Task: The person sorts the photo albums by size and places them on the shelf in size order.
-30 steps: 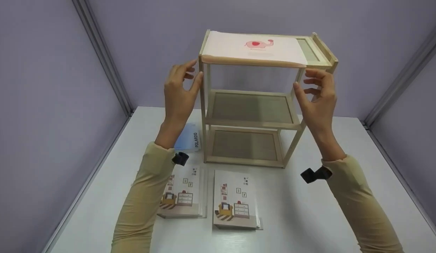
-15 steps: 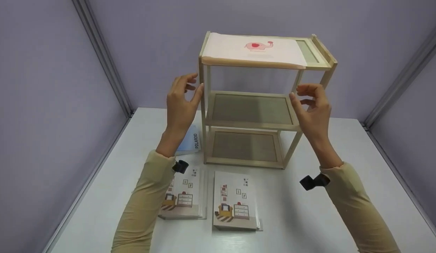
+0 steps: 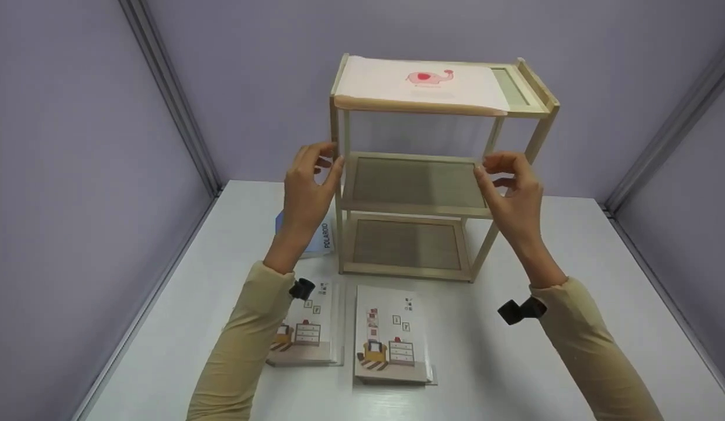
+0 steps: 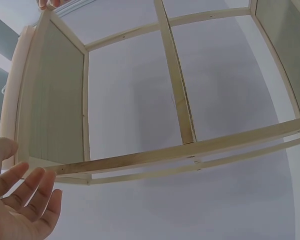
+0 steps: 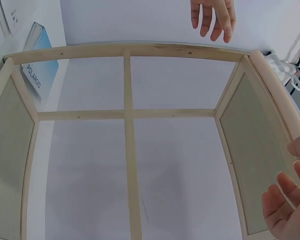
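A wooden shelf rack [image 3: 418, 273] with three levels stands upright on the white table. Over most of its top lies a white sheet printed with a pink elephant [image 3: 386, 82], its front edge curving down over the rim. Beside the front left post is my left hand [image 3: 309, 190], fingers loosely bent and holding nothing; the left wrist view has this hand [image 4: 27, 205] close to the rack's top corner. My right hand [image 3: 513, 196] overlaps the rack's right side at middle-shelf height, thumb and fingers apart and nothing between them. In the right wrist view its fingers [image 5: 277, 202] are near the top panel.
Two illustrated books or boxes, a right one [image 3: 392, 333] and a left one [image 3: 304, 327], lie in front of the rack. A blue POLAROID box [image 3: 321, 240] is partly hidden behind my left wrist. Grey walls [image 3: 82, 175] enclose the table on three sides.
Both hands have moved down from just below the top shelf to about middle-shelf height, drawing slightly inward. The rack and the elephant sheet stay in place.
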Motion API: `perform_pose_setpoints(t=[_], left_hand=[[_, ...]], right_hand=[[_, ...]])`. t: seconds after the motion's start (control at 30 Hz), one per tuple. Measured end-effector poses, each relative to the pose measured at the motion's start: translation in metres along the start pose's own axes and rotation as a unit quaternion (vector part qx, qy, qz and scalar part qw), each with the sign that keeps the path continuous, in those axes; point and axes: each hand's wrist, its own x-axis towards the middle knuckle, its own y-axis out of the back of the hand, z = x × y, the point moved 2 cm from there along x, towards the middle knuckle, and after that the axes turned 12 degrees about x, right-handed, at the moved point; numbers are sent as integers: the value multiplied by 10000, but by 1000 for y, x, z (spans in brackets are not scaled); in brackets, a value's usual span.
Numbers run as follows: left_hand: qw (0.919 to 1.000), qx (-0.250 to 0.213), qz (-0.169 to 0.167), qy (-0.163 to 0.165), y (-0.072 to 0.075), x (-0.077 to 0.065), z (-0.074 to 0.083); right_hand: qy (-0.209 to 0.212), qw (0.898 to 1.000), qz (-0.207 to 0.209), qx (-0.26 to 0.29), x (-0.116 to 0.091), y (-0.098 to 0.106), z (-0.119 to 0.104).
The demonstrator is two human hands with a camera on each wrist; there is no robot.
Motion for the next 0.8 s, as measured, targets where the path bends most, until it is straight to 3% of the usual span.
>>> perform_pose_setpoints(t=[0.27,0.8], left_hand=[[9997,-6,-211,153,-5,-9,-2],[9987,-73,-492,126,-12,-25,-8]], right_hand=[[-40,9998,-115,-148,-5,-1,4],[-137,9993,-290,-199,-17,0,14]])
